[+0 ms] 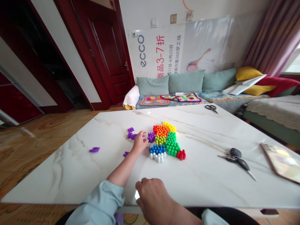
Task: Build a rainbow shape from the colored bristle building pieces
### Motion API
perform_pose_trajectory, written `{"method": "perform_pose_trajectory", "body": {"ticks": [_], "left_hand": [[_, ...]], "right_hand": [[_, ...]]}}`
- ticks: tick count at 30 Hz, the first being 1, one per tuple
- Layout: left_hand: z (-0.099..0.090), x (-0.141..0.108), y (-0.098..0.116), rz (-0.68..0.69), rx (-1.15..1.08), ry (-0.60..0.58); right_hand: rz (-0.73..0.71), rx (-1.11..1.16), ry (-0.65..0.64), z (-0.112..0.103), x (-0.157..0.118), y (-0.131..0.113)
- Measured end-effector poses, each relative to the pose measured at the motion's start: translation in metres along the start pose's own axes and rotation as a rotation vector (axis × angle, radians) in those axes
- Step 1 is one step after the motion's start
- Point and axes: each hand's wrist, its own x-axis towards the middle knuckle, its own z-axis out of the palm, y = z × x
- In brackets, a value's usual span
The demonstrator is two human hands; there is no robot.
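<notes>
My left hand [140, 142] reaches to the left side of the coloured pieces, its fingertips beside a cluster of upright purple pieces [151, 137]; whether it grips one is too small to tell. Loose purple pieces [94, 150] lie to its left. Grouped upright on the table are red-orange [160, 130], yellow [170, 127], olive [160, 140], green [172, 145], blue [157, 149], white [160, 157] and red pieces [181, 154]. Near the front edge is my right hand [152, 195], its fingers curled down and what they hold, if anything, hidden.
On the white marble table [77, 175], black scissors [211, 108] lie at the far right. Keys with a folding blade [241, 162] and a phone [283, 161] rest at the right. Beyond the table stands a sofa with green cushions [186, 82].
</notes>
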Motion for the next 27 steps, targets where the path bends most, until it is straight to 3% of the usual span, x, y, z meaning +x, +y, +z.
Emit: {"method": "perform_pose_trajectory", "body": {"ticks": [3, 7, 11, 13, 15, 22, 27], "left_hand": [[-0.019, -0.014, -0.007, 0.002, -0.043, 0.089], [-0.051, -0.053, -0.027, 0.001, -0.036, 0.155], [-0.068, -0.089, -0.041, 0.134, 0.101, -0.044], [-0.068, -0.099, -0.043, 0.186, 0.167, -0.184], [-0.066, -0.102, -0.045, 0.209, 0.215, -0.251], [-0.054, -0.087, -0.067, 0.147, 0.226, 0.002], [-0.049, -0.080, -0.071, 0.124, 0.225, 0.113]], "right_hand": [[0.010, -0.008, 0.017, 0.000, -0.001, 0.001], [0.008, 0.012, 0.005, 0.001, -0.002, 0.000], [-0.018, 0.021, 0.013, 0.006, -0.001, -0.002], [-0.027, 0.017, 0.015, 0.010, 0.000, -0.003], [-0.030, 0.008, 0.011, 0.013, 0.001, -0.004], [-0.023, -0.017, -0.029, 0.015, 0.004, -0.005], [-0.034, -0.013, -0.047, 0.013, 0.004, -0.005]]}}
